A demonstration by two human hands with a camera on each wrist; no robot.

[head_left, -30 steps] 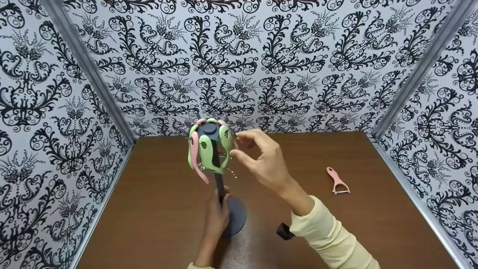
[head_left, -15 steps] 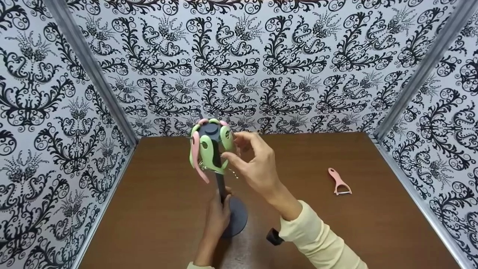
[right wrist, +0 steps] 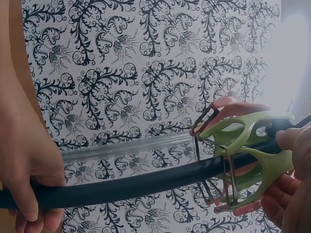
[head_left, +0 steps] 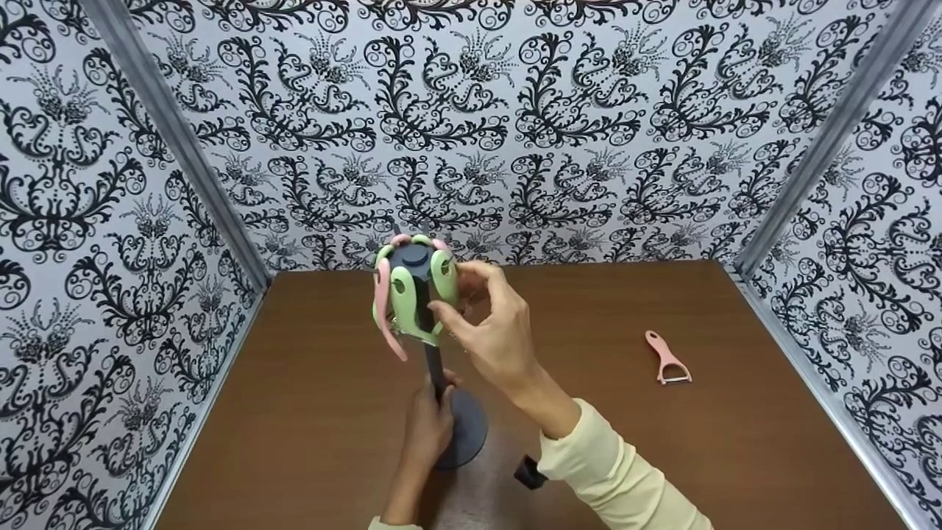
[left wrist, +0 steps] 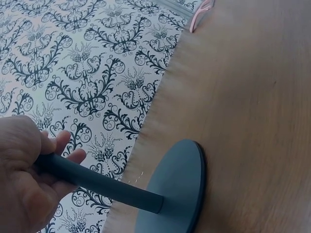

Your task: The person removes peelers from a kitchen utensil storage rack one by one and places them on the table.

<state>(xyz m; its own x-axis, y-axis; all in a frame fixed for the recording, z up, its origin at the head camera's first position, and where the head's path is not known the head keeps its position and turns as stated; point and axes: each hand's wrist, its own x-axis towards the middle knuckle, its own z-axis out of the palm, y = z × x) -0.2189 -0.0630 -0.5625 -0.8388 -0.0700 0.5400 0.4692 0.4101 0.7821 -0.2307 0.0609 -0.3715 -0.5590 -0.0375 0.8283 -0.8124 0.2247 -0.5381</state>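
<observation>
A dark stand [head_left: 434, 361] with a round base [head_left: 465, 430] tilts on the table, and my left hand [head_left: 427, 423] grips its pole. In the left wrist view, fingers curl round the pole above the base [left wrist: 177, 189]. Pink and green Y-shaped peelers hang in a ring from the stand's top; a pink peeler [head_left: 383, 294] and a green peeler [head_left: 405, 305] face me. At the ring's right side my right hand [head_left: 500, 335] pinches another green peeler [head_left: 444, 274], thumb in front and fingers behind. Metal blades [right wrist: 231, 179] show at the lower ends in the right wrist view.
A pink peeler [head_left: 666, 359] lies alone on the brown table [head_left: 589, 316], to the right. Patterned walls [head_left: 471, 132] with grey metal edging enclose the table at the back and both sides. A small black box [head_left: 528, 472] sits by the right sleeve.
My right hand has moved left, its thumb and fingers coming in round the green peeler at the ring's right side. The left hand keeps its grip on the pole.
</observation>
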